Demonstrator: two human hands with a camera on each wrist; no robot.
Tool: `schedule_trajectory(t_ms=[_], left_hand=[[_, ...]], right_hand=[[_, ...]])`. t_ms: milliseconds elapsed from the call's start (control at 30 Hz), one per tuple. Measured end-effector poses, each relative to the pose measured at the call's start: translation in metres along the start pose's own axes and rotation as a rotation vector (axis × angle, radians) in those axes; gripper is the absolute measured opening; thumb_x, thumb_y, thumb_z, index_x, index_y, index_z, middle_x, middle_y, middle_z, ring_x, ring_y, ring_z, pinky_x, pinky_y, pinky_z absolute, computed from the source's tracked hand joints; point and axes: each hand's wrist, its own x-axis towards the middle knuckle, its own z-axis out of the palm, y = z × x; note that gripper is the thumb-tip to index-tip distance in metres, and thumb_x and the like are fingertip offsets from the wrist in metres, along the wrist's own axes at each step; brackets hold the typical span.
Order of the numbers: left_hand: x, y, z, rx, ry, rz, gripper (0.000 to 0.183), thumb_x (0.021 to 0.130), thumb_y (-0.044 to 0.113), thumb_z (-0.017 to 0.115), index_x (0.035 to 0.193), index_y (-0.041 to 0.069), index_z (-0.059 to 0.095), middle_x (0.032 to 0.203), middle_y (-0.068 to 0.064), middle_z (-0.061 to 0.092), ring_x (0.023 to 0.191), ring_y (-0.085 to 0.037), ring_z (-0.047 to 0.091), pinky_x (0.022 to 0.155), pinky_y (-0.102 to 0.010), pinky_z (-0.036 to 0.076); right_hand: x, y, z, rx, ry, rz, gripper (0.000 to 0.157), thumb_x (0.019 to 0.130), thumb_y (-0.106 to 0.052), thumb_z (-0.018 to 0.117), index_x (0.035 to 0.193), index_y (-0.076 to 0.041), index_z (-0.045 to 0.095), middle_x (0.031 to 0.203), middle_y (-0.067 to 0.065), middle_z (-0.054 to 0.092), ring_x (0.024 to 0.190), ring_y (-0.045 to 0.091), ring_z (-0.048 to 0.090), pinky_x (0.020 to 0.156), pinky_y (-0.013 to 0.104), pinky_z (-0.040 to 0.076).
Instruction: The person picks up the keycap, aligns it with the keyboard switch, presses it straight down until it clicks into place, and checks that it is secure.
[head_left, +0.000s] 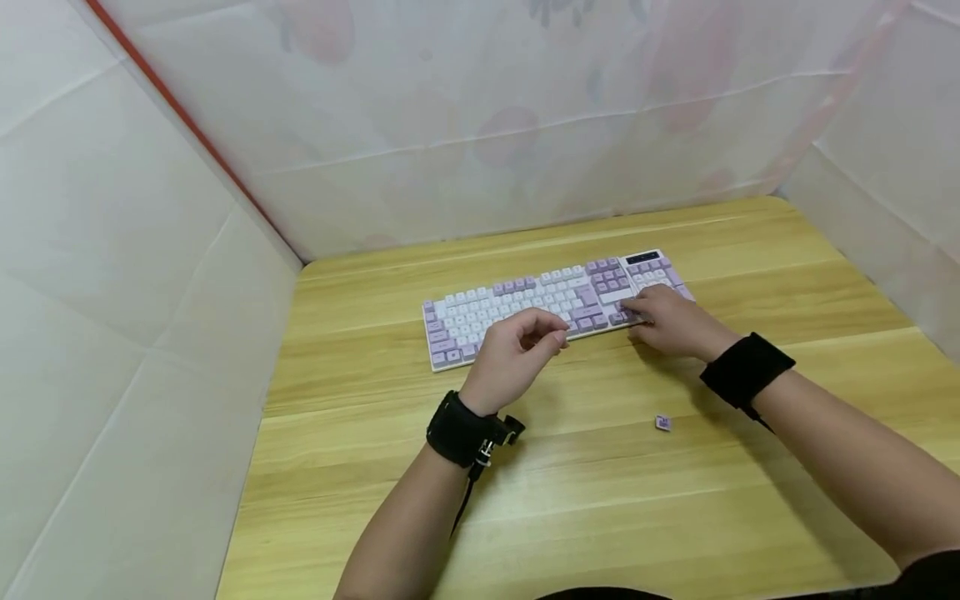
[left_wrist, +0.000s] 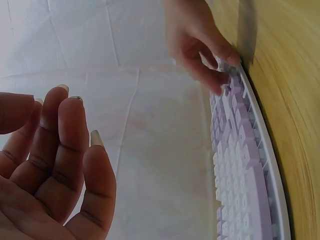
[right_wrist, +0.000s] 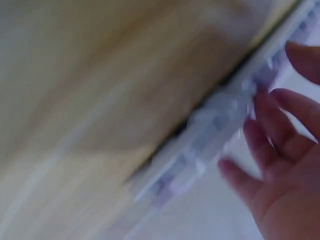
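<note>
A white and lilac keyboard (head_left: pixel 498 310) lies on the wooden table. Over its lower right part, my right hand (head_left: pixel 675 321) reaches to the lilac keys (left_wrist: pixel 234 82) near the arrow cluster. Thumb and fingertips sit about these keys, with a gap between them in the right wrist view, which is blurred. My left hand (head_left: pixel 513 358) hovers in front of the keyboard's middle, its fingers (left_wrist: pixel 72 125) loosely bent and holding nothing. A loose lilac keycap (head_left: pixel 663 423) rests on the table nearer to me, below the right hand.
The wooden table (head_left: pixel 570 500) stretches out before me. Pale patterned sheets (head_left: pixel 450 125) stand behind it and at both sides. Black straps with cameras sit on both wrists, the left one (head_left: pixel 461 429) with a cable trailing down.
</note>
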Motion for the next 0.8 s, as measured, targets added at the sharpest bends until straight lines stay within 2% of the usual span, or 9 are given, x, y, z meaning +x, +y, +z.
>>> schedule_trajectory(t_ms=[67,133,233,267,333,433,533,633,800], left_hand=[[0.0,0.0,0.0,-0.001,-0.001,-0.004,0.013,0.095,0.02,0.055,0.102,0.016,0.065,0.09,0.001,0.067,0.079,-0.008,0.064,0.069,-0.026,0.054],[0.0,0.0,0.0,0.002,0.001,-0.009,0.013,0.095,0.02,0.055,0.103,0.017,0.065,0.091,0.002,0.068,0.079,-0.008,0.064,0.069,-0.026,0.054],[-0.001,0.0,-0.001,0.008,0.005,-0.01,0.013,0.095,0.021,0.055,0.103,0.017,0.065,0.09,0.002,0.068,0.079,-0.007,0.064,0.068,-0.027,0.054],[-0.001,0.001,-0.001,0.01,0.005,-0.009,0.013,0.095,0.021,0.055,0.103,0.017,0.065,0.09,0.003,0.067,0.079,-0.007,0.064,0.068,-0.027,0.054],[-0.001,0.001,-0.002,0.012,0.003,-0.003,0.013,0.095,0.021,0.056,0.103,0.017,0.065,0.09,0.003,0.067,0.078,-0.007,0.064,0.068,-0.027,0.054],[-0.001,0.001,-0.002,0.011,-0.002,0.002,0.013,0.095,0.021,0.056,0.103,0.017,0.065,0.09,0.003,0.067,0.078,-0.008,0.064,0.068,-0.027,0.054],[-0.001,0.001,-0.003,0.005,-0.003,0.002,0.013,0.095,0.02,0.055,0.103,0.016,0.065,0.09,0.002,0.067,0.078,-0.008,0.064,0.068,-0.027,0.054],[-0.001,0.002,-0.004,0.002,-0.002,0.0,0.013,0.095,0.02,0.055,0.103,0.016,0.065,0.091,0.001,0.067,0.079,-0.008,0.064,0.068,-0.026,0.054],[-0.001,0.0,-0.002,-0.01,-0.002,-0.014,0.013,0.095,0.021,0.055,0.103,0.017,0.065,0.091,0.0,0.067,0.08,-0.011,0.064,0.069,-0.027,0.054]], right_hand=[[-0.005,0.003,-0.009,0.093,-0.029,0.053,0.054,0.085,-0.008,0.065,0.135,-0.002,0.049,0.109,0.016,0.063,0.102,0.032,0.057,0.086,0.049,0.045],[-0.011,0.005,-0.018,0.162,-0.017,0.095,0.053,0.086,-0.008,0.064,0.137,-0.005,0.047,0.113,0.014,0.063,0.106,0.031,0.057,0.088,0.049,0.046],[-0.024,0.0,-0.026,0.163,0.003,0.089,0.029,0.088,-0.012,0.065,0.116,-0.009,0.063,0.099,0.006,0.066,0.092,0.021,0.061,0.078,0.04,0.05],[-0.03,-0.003,-0.027,0.158,-0.014,0.083,0.018,0.088,-0.016,0.066,0.106,-0.013,0.066,0.092,0.0,0.066,0.083,0.016,0.06,0.073,0.035,0.051],[-0.041,-0.013,-0.025,0.164,-0.103,0.067,0.005,0.087,-0.026,0.068,0.089,-0.021,0.067,0.076,-0.008,0.061,0.068,0.008,0.055,0.062,0.027,0.047],[-0.057,-0.03,-0.017,0.213,-0.31,0.064,0.018,0.082,-0.045,0.069,0.082,-0.029,0.061,0.067,-0.014,0.054,0.059,0.002,0.048,0.054,0.021,0.041],[-0.067,-0.045,-0.008,0.251,-0.446,0.073,0.035,0.075,-0.057,0.069,0.082,-0.026,0.056,0.063,-0.014,0.047,0.056,0.001,0.042,0.053,0.02,0.035],[-0.072,-0.055,-0.003,0.25,-0.47,0.07,0.04,0.073,-0.054,0.073,0.081,-0.021,0.051,0.063,-0.012,0.042,0.057,0.001,0.039,0.054,0.02,0.03],[-0.075,-0.058,-0.001,0.254,-0.441,0.02,0.027,0.076,-0.031,0.077,0.076,-0.021,0.053,0.065,-0.012,0.042,0.059,0.0,0.039,0.055,0.02,0.031]])
